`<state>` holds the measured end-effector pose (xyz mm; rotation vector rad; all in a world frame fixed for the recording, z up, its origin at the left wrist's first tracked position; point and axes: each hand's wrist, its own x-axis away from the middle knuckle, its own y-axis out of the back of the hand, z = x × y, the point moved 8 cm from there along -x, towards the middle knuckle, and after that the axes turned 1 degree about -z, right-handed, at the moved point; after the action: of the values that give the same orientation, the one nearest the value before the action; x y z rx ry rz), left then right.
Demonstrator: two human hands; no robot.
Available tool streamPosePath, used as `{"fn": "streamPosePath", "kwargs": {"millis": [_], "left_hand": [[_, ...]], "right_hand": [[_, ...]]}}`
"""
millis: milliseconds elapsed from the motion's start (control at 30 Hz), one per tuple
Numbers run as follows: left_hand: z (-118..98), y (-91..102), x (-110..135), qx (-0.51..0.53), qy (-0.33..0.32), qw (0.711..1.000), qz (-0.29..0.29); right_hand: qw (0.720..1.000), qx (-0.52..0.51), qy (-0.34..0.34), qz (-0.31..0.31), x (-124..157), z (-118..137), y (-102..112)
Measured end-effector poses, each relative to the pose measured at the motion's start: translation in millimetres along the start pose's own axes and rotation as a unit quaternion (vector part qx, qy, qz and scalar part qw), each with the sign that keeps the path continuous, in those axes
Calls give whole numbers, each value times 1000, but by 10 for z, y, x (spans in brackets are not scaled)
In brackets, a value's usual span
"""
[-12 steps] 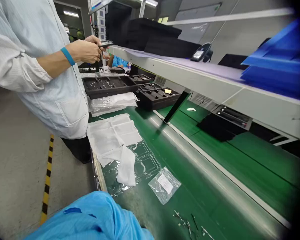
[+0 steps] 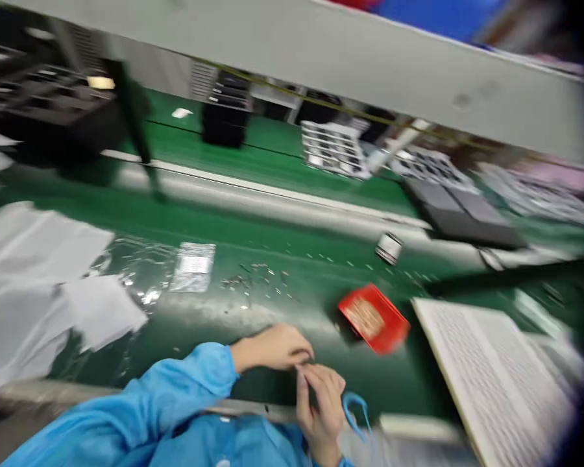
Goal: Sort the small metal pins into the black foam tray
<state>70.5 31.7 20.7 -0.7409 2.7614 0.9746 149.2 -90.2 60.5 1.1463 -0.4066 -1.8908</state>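
Observation:
The view is motion-blurred. My left hand (image 2: pixel 272 347), in a blue sleeve, and my right hand (image 2: pixel 321 397) meet fingertip to fingertip at the near edge of the green belt (image 2: pixel 282 214). Whether anything small sits between the fingers is too blurred to tell. A blue strap (image 2: pixel 356 410) hangs by my right wrist. A red tray (image 2: pixel 374 319) lies just right of the hands. Small loose metal parts (image 2: pixel 253 283) are scattered on the belt beyond my left hand.
A white perforated tray (image 2: pixel 491 379) lies at the right. A labelled plastic bag (image 2: pixel 193 266) and white sheets (image 2: pixel 39 272) lie left. A small roll (image 2: pixel 388 248), black trays (image 2: pixel 43 110), a black box (image 2: pixel 226 117) and part trays (image 2: pixel 333 150) sit farther back under a grey shelf (image 2: pixel 321 45).
The view has swung from the co-worker on the left to the belt in front of me. My two hands, the red tray and the white perforated tray have come into view.

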Motion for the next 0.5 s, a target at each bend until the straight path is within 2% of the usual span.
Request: {"fn": "streamPosePath", "kwargs": {"millis": [67,100,133,200,267,333,367,433,500], "left_hand": [[-44,-142,-115,25,-22,999,35],[-34,-169,-143,34,-22,998,43],[-17,-174,-156,38,-19,998,48],[16,-152,-152,35,-9,998,54],[19,-116,-131,24,0,998,58],[-7,-94,-118,12,4,998,63],[-23,-88,-117,8,4,998,65],[-46,-80,-123,4,5,998,67],[-57,-68,-129,2,5,998,65]], "right_hand": [[988,74,-104,-88,332,-363,494],[971,112,-158,-140,550,-537,774],[947,147,-210,-192,799,-694,1060],[882,200,-307,-296,1355,-943,1581],[814,216,-388,-375,1886,-1132,1926],[767,196,-452,-412,2278,-1303,2036],[755,177,-478,-412,2404,-1385,2010],[752,131,-517,-387,2519,-1526,1848],[766,86,-537,-342,2497,-1624,1637]]}}
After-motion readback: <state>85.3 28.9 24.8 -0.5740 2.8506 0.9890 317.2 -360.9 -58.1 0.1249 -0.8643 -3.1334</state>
